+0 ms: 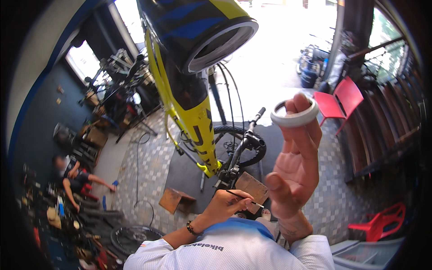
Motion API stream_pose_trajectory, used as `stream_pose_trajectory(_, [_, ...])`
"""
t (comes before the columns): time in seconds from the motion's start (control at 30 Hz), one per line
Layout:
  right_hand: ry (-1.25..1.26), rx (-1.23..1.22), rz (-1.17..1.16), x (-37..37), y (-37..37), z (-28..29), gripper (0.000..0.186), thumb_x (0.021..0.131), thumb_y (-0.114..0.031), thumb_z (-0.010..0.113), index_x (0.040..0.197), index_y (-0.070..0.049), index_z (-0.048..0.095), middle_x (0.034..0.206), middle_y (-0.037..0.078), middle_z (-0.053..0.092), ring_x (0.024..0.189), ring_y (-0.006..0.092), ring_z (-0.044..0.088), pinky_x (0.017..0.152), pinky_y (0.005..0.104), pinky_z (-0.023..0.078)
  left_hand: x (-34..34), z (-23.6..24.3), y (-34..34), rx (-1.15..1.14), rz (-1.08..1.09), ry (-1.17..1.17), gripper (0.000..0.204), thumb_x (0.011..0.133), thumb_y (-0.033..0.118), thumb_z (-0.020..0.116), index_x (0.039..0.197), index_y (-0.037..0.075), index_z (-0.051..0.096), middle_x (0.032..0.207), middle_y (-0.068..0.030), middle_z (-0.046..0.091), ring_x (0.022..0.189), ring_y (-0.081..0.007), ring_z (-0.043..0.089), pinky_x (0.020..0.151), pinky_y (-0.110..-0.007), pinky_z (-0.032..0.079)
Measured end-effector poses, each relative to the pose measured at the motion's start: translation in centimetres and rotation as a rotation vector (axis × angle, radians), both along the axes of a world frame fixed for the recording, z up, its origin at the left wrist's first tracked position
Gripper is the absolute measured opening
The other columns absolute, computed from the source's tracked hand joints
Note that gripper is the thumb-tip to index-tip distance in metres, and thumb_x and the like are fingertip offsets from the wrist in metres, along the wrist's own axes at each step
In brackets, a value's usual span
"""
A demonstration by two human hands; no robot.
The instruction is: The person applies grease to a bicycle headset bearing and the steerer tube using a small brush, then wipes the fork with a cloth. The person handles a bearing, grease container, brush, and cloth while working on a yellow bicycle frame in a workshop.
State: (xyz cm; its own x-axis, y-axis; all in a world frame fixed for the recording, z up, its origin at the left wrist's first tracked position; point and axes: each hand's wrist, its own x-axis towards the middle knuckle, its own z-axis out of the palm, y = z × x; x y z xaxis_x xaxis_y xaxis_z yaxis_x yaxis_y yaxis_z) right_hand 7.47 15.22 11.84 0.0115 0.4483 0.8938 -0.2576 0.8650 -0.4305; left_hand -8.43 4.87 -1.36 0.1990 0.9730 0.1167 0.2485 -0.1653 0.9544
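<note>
My right hand (294, 166) is raised with the palm facing me and holds a white ring (294, 114) at its fingertips. Lower down, my left hand (227, 204) pinches a thin dark brush (243, 197) that points right toward the right wrist. Above both hands hangs a yellow, black and blue bicycle frame (193, 112). Its round tube opening with a pale rim (220, 42) faces down toward me, up and left of the ring. A front wheel and handlebar (240, 144) sit behind the hands.
Two wooden boxes (175, 198) lie on the dark mat and tiled floor. A red chair (342, 99) stands at right, another (382, 220) lower right. A person (72, 175) sits on the floor at left among parts. Loose wheels (135, 236) lie at lower left.
</note>
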Motion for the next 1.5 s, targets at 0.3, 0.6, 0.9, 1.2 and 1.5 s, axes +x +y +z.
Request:
stream_pose_trajectory(0.3, [0.138,0.28,0.162,-5.4,1.1,4.7,0.072,0.087,-0.019,0.068,0.146,0.017,0.046,0.155,0.034,0.034,0.15,0.0441,0.03,0.121,0.053,0.03,6.0,-1.3,-3.7,0.037,0.594,-0.123,0.016,0.096,0.004,0.065,0.106,-0.006,0.073,0.091,-0.0103,0.077,0.083,-0.0138,0.074,0.076,-0.028,0.059])
stream_pose_trajectory(0.6, [0.282,0.084,0.534,-6.8,-0.1,5.1,0.074,0.081,-0.001,0.062,0.151,0.01,0.044,0.156,0.032,0.029,0.147,0.0448,0.034,0.119,0.0509,0.032,10.1,-2.0,-5.7,-0.007,0.852,-0.305,0.011,0.097,0.002,0.065,0.098,-0.006,0.073,0.085,-0.0084,0.075,0.08,-0.0125,0.072,0.074,-0.028,0.058])
stream_pose_trajectory(0.9, [0.162,0.152,0.487,-6.1,0.2,5.6,0.078,0.083,-0.006,0.063,0.153,0.014,0.037,0.157,0.027,0.027,0.151,0.0401,0.03,0.121,0.0496,0.03,9.8,-2.4,-5.3,-0.078,0.789,-0.383,0.005,0.096,-0.001,0.064,0.098,-0.002,0.068,0.083,-0.0045,0.07,0.077,-0.0101,0.065,0.069,-0.027,0.053])
stream_pose_trajectory(1.2, [0.177,0.142,0.513,-6.5,0.3,6.1,0.077,0.086,-0.009,0.064,0.153,0.014,0.036,0.157,0.028,0.028,0.149,0.0401,0.034,0.121,0.0488,0.031,9.2,-2.2,-4.8,0.065,0.87,-0.06,0.019,0.093,0.002,0.068,0.11,-0.006,0.066,0.1,-0.0106,0.073,0.094,-0.018,0.069,0.083,-0.034,0.055])
stream_pose_trajectory(1.5, [0.134,0.071,0.499,-5.3,-0.2,7.2,0.078,0.083,-0.009,0.068,0.152,0.013,0.038,0.155,0.026,0.033,0.143,0.0361,0.041,0.117,0.0456,0.034,9.1,-2.2,-4.7,0.118,0.941,-0.085,0.02,0.094,0.003,0.068,0.111,-0.006,0.069,0.099,-0.0115,0.075,0.093,-0.0163,0.071,0.082,-0.031,0.056])
